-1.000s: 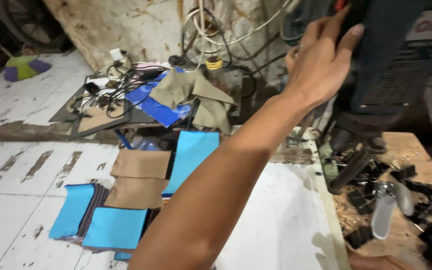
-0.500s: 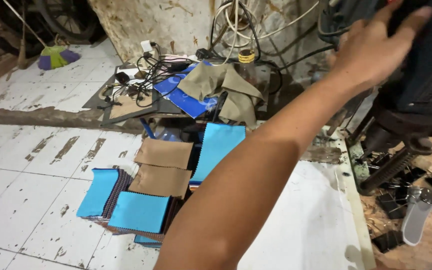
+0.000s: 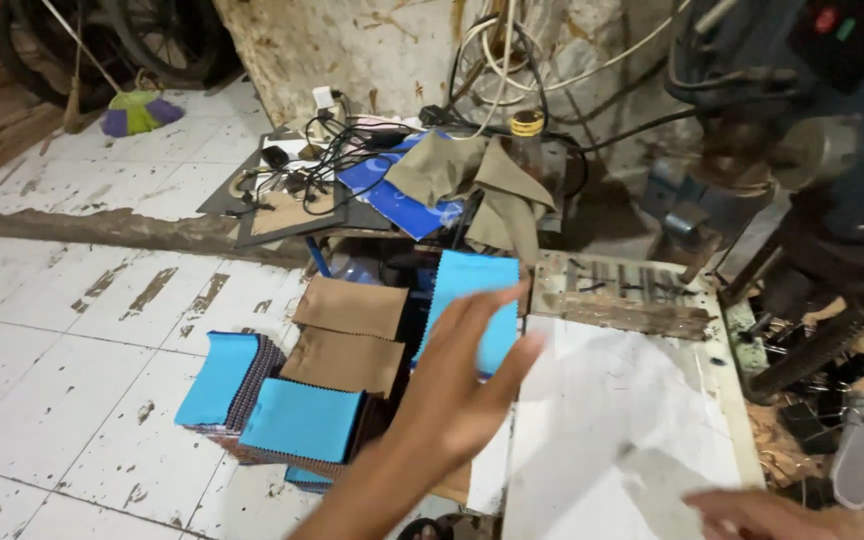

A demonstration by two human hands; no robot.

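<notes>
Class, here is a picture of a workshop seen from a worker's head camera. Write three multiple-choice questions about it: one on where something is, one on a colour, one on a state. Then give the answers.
1. Where do the stacks of fabric swatches lie?
A. on the tiled floor
B. on the white table
C. hung on the wall

2. What colour is the top swatch of the nearest stack?
A. red
B. bright blue
C. green

3. How is the left hand?
A. shut on a swatch
B. open, fingers spread, holding nothing
C. flat on the table

Answers: 1 A, the stacks sit on the tiled floor beside the white table. 2 B, it is bright blue. 3 B, the blurred hand is spread in the air above the stacks.
</notes>
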